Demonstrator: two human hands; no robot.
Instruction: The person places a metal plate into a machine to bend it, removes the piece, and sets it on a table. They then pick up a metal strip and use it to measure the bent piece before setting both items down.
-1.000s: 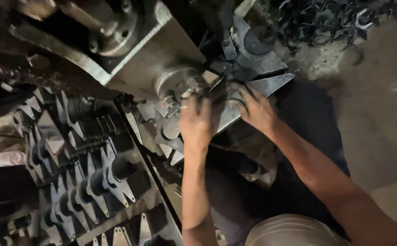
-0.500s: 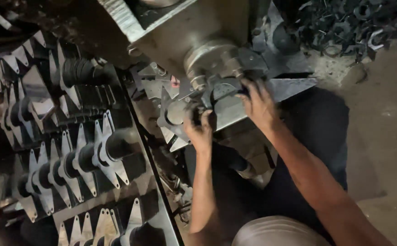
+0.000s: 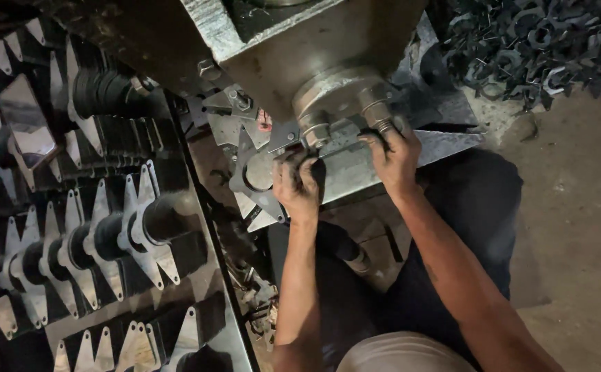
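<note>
Under the round steel head (image 3: 342, 96) of the big machine, both hands work on a flat metal plate (image 3: 355, 162) with pointed corners and a round hole. The left hand (image 3: 297, 182) is clenched on the plate's near edge, just beside the hole and below the head's left side; the right hand (image 3: 397, 157) grips the plate's far part right under the head, fingers curled over the top by two short bolts (image 3: 376, 110). The plate lies against the underside of the head, tilted a little, with a second similar plate (image 3: 245, 134) just to the left of the head. To do this step well, it seems wise to keep both grips firm and square so the plate seats flat against the head, and to keep fingertips off the sharp points and out from between plate and head. Left of the head, well apart, rows of finished pointed plates on dark rollers (image 3: 107, 234) fill a rack; right of the head, a heap of dark metal scraps (image 3: 541, 41) lies on the floor (image 3: 576, 207).
</note>
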